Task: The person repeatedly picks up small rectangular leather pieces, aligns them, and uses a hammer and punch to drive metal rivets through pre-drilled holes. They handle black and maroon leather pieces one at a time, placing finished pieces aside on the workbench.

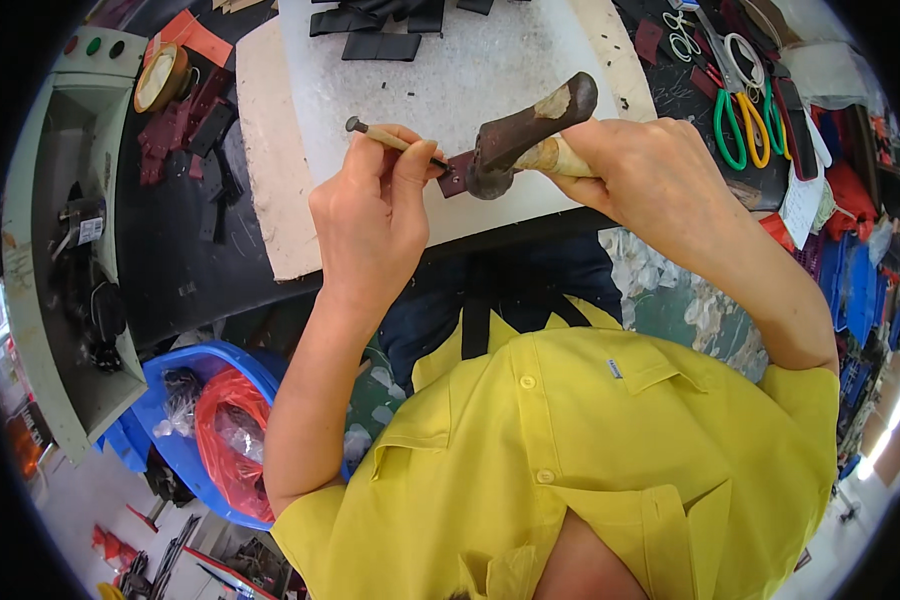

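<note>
My left hand [370, 205] is closed around a hole punch [382, 136], a thin rod with a flat round metal end and a pale wrapped shank. Its dark tip meets a small dark red leather piece [454, 180] lying on the white board [360, 110]. In my right hand [640, 165] is a hammer [535, 125] with a worn dark head and a pale wrapped handle. The hammer head is just right of the leather piece and hides part of it from above. Whether the head touches the leather, I cannot tell.
Black strap pieces [380, 46] lie at the board's far side. Dark red and black scraps [185, 125] and a tape roll [162, 78] are on the left. Scissors with green and yellow handles [752, 130] lie right. A blue tub [185, 440] stands below left, beside a grey metal box [55, 250].
</note>
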Demonstrator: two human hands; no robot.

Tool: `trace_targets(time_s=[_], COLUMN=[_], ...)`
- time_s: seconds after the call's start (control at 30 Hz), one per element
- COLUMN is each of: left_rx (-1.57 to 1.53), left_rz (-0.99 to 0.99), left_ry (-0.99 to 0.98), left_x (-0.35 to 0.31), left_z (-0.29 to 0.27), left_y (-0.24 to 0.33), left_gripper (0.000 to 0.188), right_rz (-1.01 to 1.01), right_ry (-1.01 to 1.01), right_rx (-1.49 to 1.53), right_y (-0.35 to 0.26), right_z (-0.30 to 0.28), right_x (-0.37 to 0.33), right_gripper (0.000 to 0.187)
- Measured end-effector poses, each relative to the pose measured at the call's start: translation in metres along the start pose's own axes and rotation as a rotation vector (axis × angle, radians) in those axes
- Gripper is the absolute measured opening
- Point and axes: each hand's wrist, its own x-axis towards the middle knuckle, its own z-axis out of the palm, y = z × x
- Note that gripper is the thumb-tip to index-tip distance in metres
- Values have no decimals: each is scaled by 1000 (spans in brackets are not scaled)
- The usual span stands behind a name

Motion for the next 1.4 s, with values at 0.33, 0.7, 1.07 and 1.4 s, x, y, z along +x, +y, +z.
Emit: trace_targets(time_s=[0.33,0.7,1.07,1.4], left_rx=[402,509,617,-209], left_rz=[259,326,451,-225], left_ry=[-22,-46,-45,50], left_x=[-1,-2,0,5], left_z=[3,9,6,-9], left_y=[8,9,17,21], left_gripper=[11,15,10,16], right_rz=[8,49,594,-98], right_ry=[26,140,478,326], right_rx=[-67,64,-482,340], right_y=[5,0,123,-7], right_z=[-12,-50,-1,64], right_x=[6,39,-67,34], right_gripper=[28,21,20,20])
